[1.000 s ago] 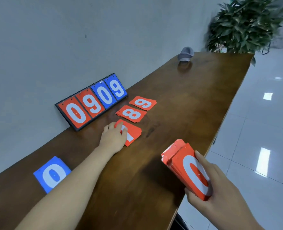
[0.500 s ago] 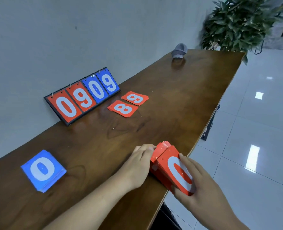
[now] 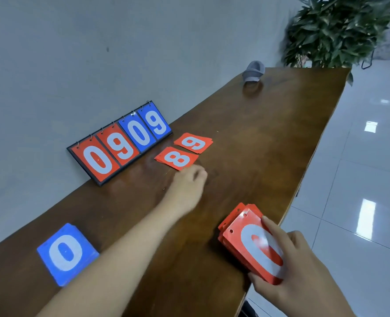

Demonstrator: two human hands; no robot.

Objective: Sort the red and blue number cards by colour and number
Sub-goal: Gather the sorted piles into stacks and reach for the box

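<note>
Red 9s (image 3: 193, 143) & 8s (image 3: 177, 158) piled beside scoreboard (image 3: 121, 143); most reds left, in stack (image 3: 239, 227) gripped by R hand (image 3: 299, 271). L hand (image 3: 186, 188) blurred, can't tell grip.

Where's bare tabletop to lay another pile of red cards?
Bare: the long stretch between the red 9 pile and the grey cap, and the strip between the blue 0 pile and the scoreboard. Crowded: around the red 8 pile, beside the left hand.
</note>
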